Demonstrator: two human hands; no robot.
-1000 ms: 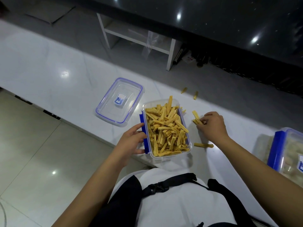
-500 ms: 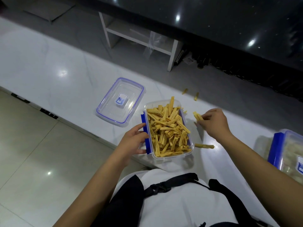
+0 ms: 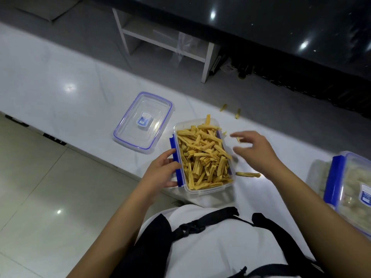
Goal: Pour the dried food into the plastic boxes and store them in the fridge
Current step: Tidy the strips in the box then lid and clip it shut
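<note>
The plastic box stands uncovered at the near edge of the white tabletop, heaped with yellow sticks of dried food. The left hand grips the box's left side, fingers and thumb curled at the blue clasp. The right hand hovers just right of the box, fingers spread, holding nothing. The clear lid lies flat just left of the box. 1 loose stick lies beside the box's right wall. A second box, lidded, sits at the right edge.

Two boxes, one lid (two hands)
</note>
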